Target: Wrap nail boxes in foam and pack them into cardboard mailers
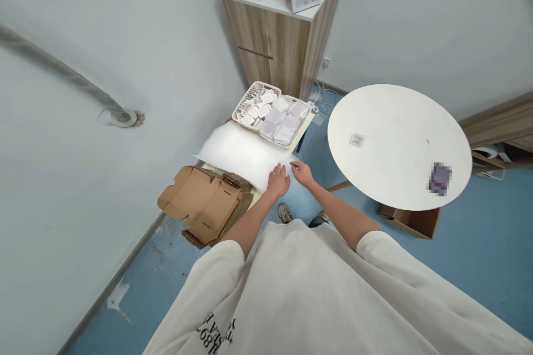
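Note:
A stack of thin white packing sheets [237,147], foam-like in look, lies on a small table directly ahead of me. My left hand [278,181] rests on the near right part of the stack, fingers stretched out and a ring on one of them. At the right edge of the sheets, my right hand [302,173] has its thumb and fingertips closed on what appears to be a sheet's edge. Flattened brown cardboard boxes [208,199] are piled left of my hands. Beyond the sheets sit a white basket [237,105] of small printed cards and a tray [288,146] of clear plastic cases.
To the right stands a round white table [391,138], bearing a small clear case [357,140] and a blurred-out item [440,179]. An open cardboard box [410,222] is beneath it. A wooden cabinet [275,39] fills the corner, with cables [322,97] on the floor beside it.

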### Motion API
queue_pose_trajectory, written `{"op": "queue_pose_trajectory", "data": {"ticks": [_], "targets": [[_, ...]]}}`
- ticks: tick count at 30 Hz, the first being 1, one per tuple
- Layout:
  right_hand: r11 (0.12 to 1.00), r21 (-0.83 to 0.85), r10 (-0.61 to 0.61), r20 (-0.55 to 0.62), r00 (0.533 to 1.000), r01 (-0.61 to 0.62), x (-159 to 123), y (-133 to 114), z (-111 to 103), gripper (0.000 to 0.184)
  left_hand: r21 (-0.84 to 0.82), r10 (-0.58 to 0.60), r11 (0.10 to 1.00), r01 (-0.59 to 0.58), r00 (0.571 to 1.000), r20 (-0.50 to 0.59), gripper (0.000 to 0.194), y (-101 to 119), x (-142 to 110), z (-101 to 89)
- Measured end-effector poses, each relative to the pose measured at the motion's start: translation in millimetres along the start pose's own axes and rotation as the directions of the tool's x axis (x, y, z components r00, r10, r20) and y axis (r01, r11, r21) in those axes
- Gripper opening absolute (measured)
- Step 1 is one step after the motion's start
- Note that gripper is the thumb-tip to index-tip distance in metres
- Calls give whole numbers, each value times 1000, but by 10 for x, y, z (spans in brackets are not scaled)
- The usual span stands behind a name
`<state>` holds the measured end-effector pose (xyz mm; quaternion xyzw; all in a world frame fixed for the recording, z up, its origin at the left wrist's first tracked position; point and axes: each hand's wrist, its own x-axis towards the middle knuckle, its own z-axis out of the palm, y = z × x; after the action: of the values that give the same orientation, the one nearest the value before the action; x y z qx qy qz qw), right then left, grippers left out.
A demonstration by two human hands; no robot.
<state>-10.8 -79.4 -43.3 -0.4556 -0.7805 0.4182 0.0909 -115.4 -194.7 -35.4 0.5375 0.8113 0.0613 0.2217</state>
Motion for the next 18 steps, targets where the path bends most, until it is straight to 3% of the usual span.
{"op": "queue_pose_trajectory", "data": {"ticks": [8,13,18], "targets": [[992,84,110,-225,968,-93,-211,666,-861,26,16,175,984,-176,983,59,62,794,276,185],[964,172,250,-346,904,-201,-273,1152,-1454,24,29,270,961,-275,955,127,65,1384,521,370],[930,256,350,-407,844,-262,-218,1743,-2077,27,43,278,956,-290,944,180,67,2045,829,569]]}}
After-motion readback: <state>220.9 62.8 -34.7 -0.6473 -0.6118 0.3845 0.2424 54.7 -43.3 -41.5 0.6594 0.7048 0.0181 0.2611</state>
